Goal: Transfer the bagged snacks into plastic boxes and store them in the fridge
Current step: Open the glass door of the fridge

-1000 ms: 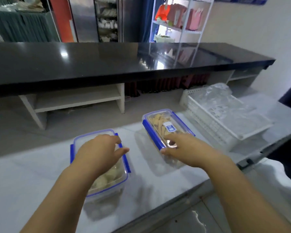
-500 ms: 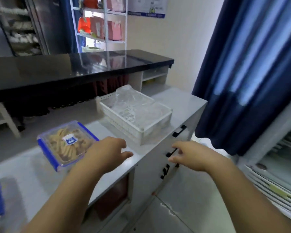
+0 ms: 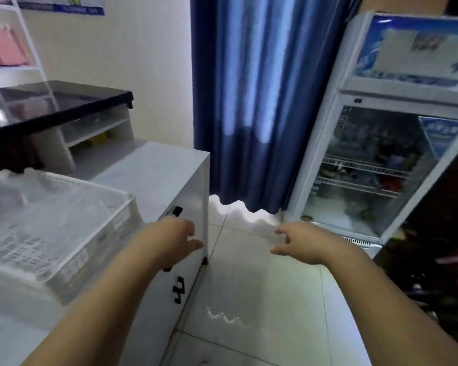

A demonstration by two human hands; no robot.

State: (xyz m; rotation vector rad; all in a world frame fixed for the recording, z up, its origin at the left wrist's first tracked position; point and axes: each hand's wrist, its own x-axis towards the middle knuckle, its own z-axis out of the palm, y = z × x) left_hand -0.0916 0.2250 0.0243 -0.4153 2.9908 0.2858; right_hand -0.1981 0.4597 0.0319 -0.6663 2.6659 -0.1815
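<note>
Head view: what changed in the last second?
View swung right from the counter to the fridge; both snack boxes left frame. Left hand and right hand came off the boxes, now open and empty. White basket unmoved on the counter.

I see light glowing through the curtain (image 3: 249, 101) at top centre, in pale vertical streaks. A small glare squiggle sits on the floor (image 3: 262, 286) at lower centre. Everything is soft with motion blur, worst on the basket (image 3: 64, 220) at left. The fridge (image 3: 368, 167) leans and bows at the right edge, and the lower right corner is dark.
</note>
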